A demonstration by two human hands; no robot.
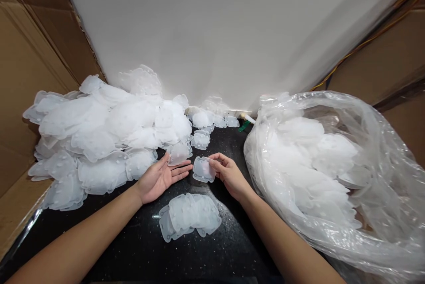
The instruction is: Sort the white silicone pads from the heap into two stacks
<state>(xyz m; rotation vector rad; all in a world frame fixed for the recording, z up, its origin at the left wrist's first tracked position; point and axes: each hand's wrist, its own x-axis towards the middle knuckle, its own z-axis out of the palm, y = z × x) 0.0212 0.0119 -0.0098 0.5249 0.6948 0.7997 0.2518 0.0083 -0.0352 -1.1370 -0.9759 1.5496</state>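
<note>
Behind the black surface (133,242) stands a white wall (232,31), with brown cardboard (29,44) at the left side. Around the middle, the right hand (229,175) holds one translucent plastic sheet (202,170) by its right edge; this grip is narrow, thumb against fingers, probably so that the flat face is free. To its left, the left hand (156,183) lies palm up with a wide grip. Another sheet (179,153) is just beside its thumb, but I cannot tell if they touch. One large heap (109,120) occupies the left, and a small overlapping stack (191,213) lies nearer than both hands, perhaps for keeping it separate. On the right, a clear bag (381,255) contains many similar sheets (318,171); its wide mouth seems to make them easily reachable.
</note>
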